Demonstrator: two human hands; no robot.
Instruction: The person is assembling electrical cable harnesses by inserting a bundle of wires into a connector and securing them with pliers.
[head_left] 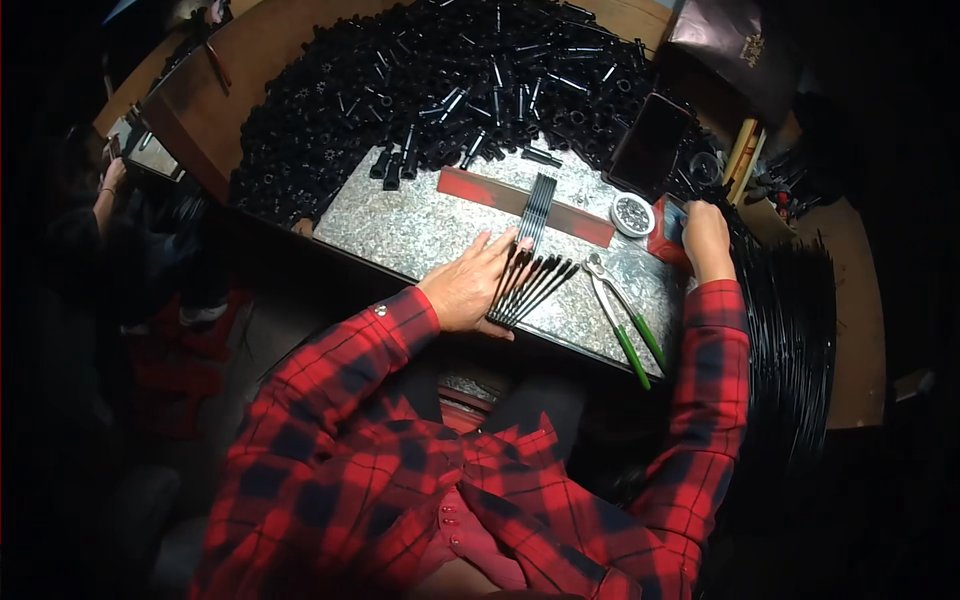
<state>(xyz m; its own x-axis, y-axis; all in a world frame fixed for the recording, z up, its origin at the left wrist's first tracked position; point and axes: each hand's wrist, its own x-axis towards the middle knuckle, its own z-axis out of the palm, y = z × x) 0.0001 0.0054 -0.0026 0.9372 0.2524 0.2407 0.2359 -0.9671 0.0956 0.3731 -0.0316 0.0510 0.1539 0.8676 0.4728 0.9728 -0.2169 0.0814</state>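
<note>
My left hand [468,284] lies on the speckled board, its fingers stretched over a fan of thin black rods [535,285]. Its thumb is by the rods' near ends, and the hand steadies them. The rods' far ends run close together across a red and brown flat bar [580,222]. Off to the right, my right hand [707,238] is closed at the side of a small red box [666,232] with a bluish top. Its fingertips are hidden, so I cannot make out what is in them. Green-handled pincers [622,318] lie between the two hands.
A large heap of black tubular parts [440,85] covers the far side of the speckled board [375,215]. A round tin [632,214] and a dark phone [650,143] sit near my right hand. Long black rods [790,340] hang at the right. Another person's hand [113,175] shows far left.
</note>
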